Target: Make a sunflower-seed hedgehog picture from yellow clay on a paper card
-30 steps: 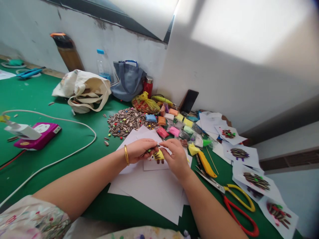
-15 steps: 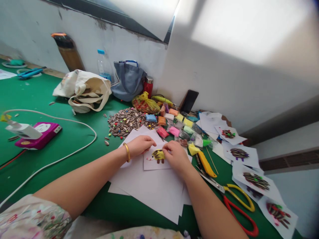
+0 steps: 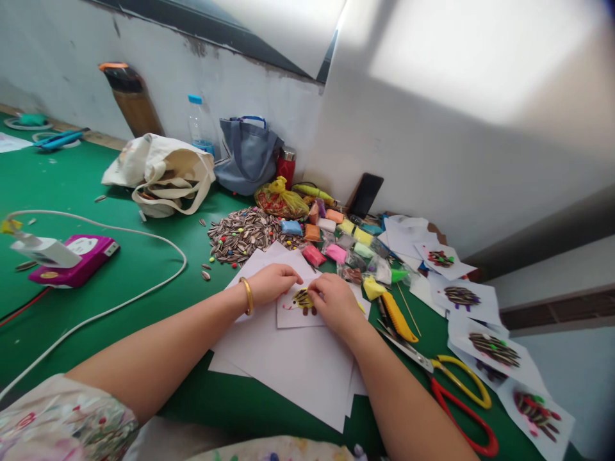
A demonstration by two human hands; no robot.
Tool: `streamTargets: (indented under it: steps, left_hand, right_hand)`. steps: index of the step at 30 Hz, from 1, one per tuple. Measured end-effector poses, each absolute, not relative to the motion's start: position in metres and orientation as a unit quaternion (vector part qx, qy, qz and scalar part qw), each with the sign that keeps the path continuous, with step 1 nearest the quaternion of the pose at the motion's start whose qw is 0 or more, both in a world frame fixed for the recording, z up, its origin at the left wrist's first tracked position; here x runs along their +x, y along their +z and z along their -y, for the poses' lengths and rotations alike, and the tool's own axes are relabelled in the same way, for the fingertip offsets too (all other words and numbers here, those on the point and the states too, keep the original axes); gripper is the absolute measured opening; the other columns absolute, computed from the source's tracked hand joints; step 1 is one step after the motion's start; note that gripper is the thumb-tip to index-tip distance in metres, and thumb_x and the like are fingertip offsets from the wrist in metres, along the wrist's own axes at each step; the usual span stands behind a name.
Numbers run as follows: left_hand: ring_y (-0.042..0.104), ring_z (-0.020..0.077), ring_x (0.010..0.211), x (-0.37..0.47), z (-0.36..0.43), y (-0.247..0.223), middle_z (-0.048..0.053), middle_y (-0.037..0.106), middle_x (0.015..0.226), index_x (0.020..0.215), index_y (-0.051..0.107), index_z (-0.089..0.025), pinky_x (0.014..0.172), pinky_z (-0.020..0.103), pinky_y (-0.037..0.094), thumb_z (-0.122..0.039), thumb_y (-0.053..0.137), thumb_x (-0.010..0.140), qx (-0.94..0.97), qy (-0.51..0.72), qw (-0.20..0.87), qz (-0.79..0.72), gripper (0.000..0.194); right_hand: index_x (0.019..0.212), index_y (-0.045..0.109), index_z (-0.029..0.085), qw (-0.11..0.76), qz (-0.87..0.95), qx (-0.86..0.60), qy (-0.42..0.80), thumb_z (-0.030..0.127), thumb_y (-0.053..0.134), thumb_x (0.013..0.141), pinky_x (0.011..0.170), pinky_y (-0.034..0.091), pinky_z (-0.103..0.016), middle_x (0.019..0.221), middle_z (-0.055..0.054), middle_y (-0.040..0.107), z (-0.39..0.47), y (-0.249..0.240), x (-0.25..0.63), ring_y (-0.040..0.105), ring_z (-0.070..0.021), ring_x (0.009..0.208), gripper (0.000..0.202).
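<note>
A small white card (image 3: 291, 318) lies on the paper stack, bearing a yellow hedgehog figure (image 3: 302, 298) with dark striped seeds on its back and brown feet. My right hand (image 3: 336, 306) is at the figure's right side, thumb and finger pinched against it and covering part of it. Whatever is between those fingertips is hidden. My left hand (image 3: 273, 285), with a gold bangle (image 3: 248, 296) at the wrist, rests by the card's upper left edge. Its fingers are curled together, and anything inside them is out of sight.
Beyond the white sheets (image 3: 293, 365) lie a sunflower seed heap (image 3: 245, 234) and several packets of coloured clay (image 3: 335, 253). Right of my hand are a yellow cutter (image 3: 398, 317), scissors (image 3: 432, 365) and finished seed cards (image 3: 494, 349). A white cable (image 3: 144, 294) crosses the left side.
My right hand has shifted slightly left and down over the hedgehog, covering more of its right side. My left hand has stayed nearly in place.
</note>
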State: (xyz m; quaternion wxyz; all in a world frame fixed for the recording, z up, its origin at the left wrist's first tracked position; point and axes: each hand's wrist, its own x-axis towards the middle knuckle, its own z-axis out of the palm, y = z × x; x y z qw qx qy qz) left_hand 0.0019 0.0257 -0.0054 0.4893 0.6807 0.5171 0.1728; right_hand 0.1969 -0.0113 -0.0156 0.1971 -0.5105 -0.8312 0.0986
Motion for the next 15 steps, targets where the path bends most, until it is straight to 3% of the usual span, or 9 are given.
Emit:
streamTargets:
  steps: [15]
  left_hand:
    - [0.042,0.0120,0.046,0.0032,-0.0253,-0.0041,-0.003,0.049,0.053,0.093,0.072,-0.015,0.048,0.024,0.032,-0.030,0.048,0.079,0.680,0.172,0.486,-0.521,0.032]
  right_hand:
    - [0.079,0.068,0.020,0.132,0.857,-0.497,0.034,0.020,0.058,0.090,0.075,0.035,-0.030,0.082,-0.004,0.064,0.0102,-0.0098,0.1920,0.053,-0.0182,0.082,0.015]
